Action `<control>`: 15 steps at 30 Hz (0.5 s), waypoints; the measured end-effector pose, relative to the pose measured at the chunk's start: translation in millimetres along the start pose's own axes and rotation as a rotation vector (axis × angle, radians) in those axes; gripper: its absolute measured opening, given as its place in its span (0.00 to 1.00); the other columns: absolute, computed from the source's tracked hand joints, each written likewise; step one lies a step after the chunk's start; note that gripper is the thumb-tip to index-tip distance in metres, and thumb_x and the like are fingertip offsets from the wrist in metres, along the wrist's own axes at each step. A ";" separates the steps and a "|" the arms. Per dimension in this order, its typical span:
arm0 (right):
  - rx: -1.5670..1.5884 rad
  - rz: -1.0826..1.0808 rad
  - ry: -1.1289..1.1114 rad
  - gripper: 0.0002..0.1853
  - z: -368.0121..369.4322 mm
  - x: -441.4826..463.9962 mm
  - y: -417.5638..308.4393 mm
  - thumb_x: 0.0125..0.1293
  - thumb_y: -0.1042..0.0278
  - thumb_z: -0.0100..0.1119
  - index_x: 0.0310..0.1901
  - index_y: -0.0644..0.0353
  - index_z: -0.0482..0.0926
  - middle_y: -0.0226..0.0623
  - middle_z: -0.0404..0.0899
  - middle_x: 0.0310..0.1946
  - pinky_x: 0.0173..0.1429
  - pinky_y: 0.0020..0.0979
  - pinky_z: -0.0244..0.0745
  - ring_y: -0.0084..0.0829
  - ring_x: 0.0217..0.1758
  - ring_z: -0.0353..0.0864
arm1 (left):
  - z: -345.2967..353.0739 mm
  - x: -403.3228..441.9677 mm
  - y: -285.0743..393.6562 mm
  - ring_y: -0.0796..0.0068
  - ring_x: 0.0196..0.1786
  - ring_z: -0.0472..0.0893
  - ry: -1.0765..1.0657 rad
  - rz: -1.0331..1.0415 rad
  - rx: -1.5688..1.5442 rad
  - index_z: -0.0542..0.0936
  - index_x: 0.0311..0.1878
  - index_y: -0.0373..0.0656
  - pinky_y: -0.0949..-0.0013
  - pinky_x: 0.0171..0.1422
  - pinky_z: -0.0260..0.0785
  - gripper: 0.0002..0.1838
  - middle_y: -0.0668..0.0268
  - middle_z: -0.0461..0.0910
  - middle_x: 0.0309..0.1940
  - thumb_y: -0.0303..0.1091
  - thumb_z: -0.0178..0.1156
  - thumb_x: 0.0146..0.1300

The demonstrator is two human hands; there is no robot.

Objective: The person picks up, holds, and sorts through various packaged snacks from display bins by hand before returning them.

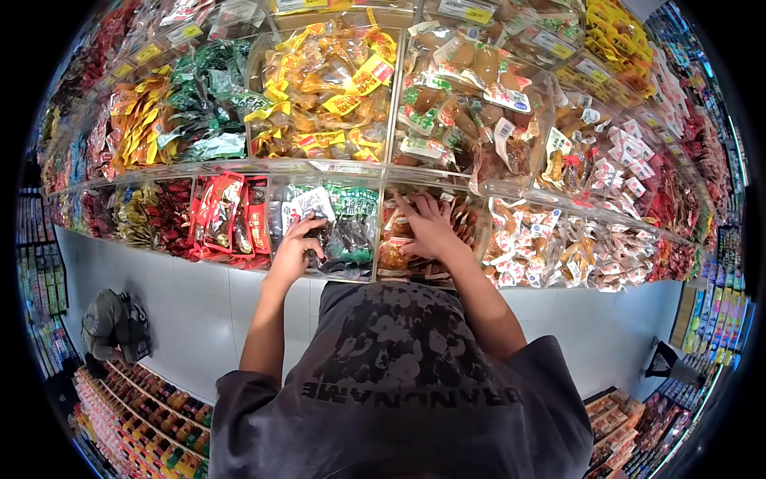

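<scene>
My left hand hovers over or rests on the front bin of green and dark snack packets, its fingers bent and apart. Beyond its fingertips lies a white-labelled packet; whether they touch it I cannot tell. My right hand reaches into the adjoining clear bin, fingers spread over reddish-brown snack packets. Some of those packets are hidden under the palm. Neither hand has lifted anything. A clear divider stands between the two bins.
Red snack packets fill the bin to the left, and white-and-red ones the bin to the right. A raised back row holds yellow-labelled packets. Behind at the left, a person is beside stocked shelves.
</scene>
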State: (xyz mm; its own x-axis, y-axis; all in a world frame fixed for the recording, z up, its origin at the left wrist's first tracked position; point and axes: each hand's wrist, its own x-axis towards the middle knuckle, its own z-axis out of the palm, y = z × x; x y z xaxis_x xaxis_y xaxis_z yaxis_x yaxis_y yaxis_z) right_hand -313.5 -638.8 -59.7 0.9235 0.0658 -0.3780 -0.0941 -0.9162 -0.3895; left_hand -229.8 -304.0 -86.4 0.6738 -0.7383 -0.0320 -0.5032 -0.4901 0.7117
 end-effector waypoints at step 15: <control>0.024 0.014 0.006 0.58 13.8 -4.9 4.7 0.39 0.49 0.84 0.76 0.44 0.63 0.45 0.58 0.76 0.83 0.68 0.34 0.51 0.82 0.51 | 26.8 54.7 81.2 0.57 0.57 0.82 0.232 0.218 -0.153 0.84 0.33 0.41 0.53 0.68 0.68 0.14 0.62 0.85 0.54 0.12 0.55 0.52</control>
State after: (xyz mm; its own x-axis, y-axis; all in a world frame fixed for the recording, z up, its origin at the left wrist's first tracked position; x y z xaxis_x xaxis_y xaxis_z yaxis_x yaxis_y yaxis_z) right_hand -323.6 -637.9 -71.3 0.9244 0.0502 -0.3782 -0.1160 -0.9073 -0.4041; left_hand -248.3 -396.6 -49.1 0.6731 -0.6845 0.2801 -0.5736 -0.2441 0.7819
